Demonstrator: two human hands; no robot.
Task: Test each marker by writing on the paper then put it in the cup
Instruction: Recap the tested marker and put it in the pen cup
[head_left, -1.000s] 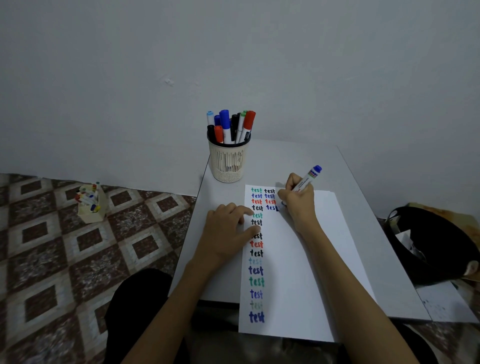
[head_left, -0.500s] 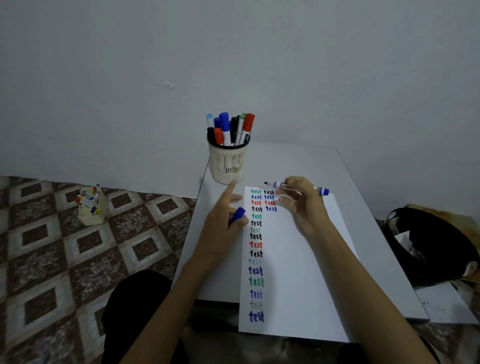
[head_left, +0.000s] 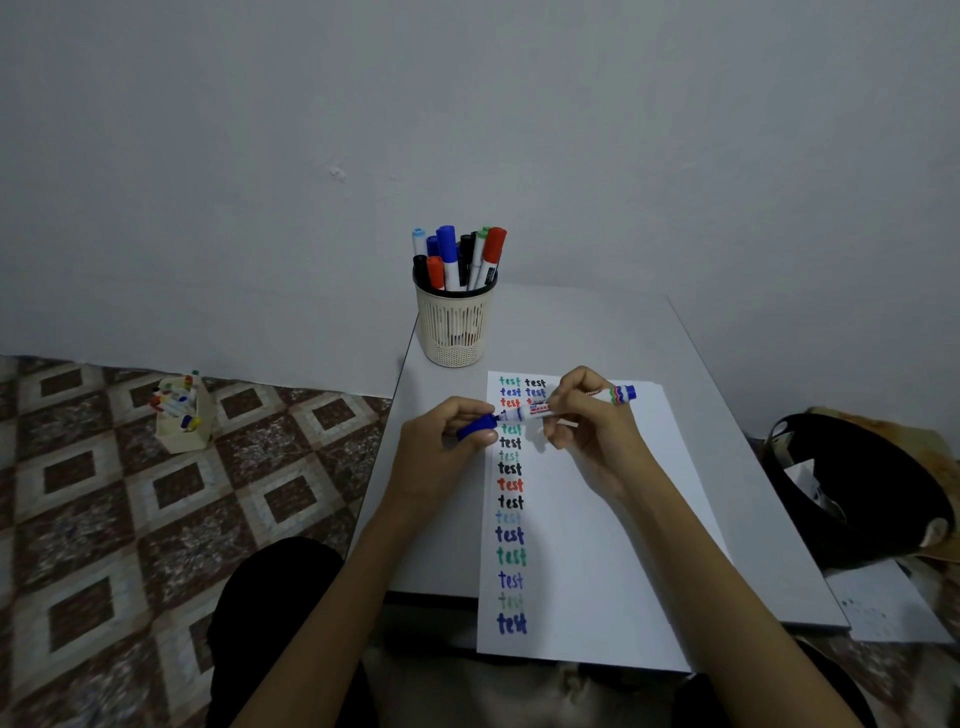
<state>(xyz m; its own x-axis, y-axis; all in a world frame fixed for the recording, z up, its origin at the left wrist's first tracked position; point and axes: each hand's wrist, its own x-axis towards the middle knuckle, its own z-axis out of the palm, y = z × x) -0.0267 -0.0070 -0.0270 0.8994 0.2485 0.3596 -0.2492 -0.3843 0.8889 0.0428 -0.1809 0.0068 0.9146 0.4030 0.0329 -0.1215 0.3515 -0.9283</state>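
Observation:
My right hand (head_left: 587, 421) grips a white marker (head_left: 530, 411) with a blue end, held level above the paper (head_left: 613, 545). The marker's tip points left at the blue cap (head_left: 477, 427), which my left hand (head_left: 441, 447) pinches right at the tip. The paper lies on the white table (head_left: 727, 415) and carries two columns of the word "test" in several colours. A cream mesh cup (head_left: 456, 327) stands at the table's back left, holding several capped markers (head_left: 457, 257).
On the tiled floor at left stands a small cream holder (head_left: 182, 413) with more markers. A black bag (head_left: 852, 488) lies on the floor to the right of the table. The wall is close behind the table.
My right hand lifted the marker off the paper and turned it level. My left hand left the paper, took up the blue cap and brought it to the marker's tip.

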